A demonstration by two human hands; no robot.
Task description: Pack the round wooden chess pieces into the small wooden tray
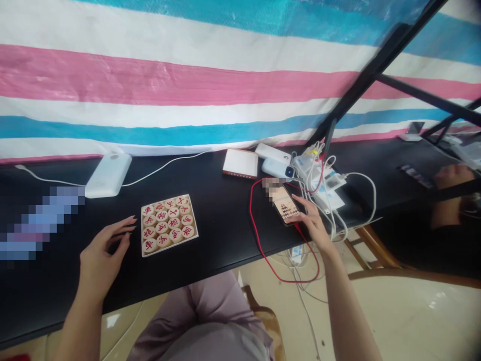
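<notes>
A shallow white square box lies on the black table, filled with rows of round xiangqi pieces that carry red characters. Just left of the box, apart from it, is my left hand. Its fingers stretch toward the box with a gap to the thumb, and it holds nothing. My right hand grips the lower right part of a smartphone, its thumb over the screen. Dark and light shapes show on the lit screen, and the phone's far end is blurred out.
A white power bank with a cable lies at the left. Behind the phone are a white box with brown sides, more white devices and tangled cables. A red cable loops over the table edge. Another person's hand appears far right.
</notes>
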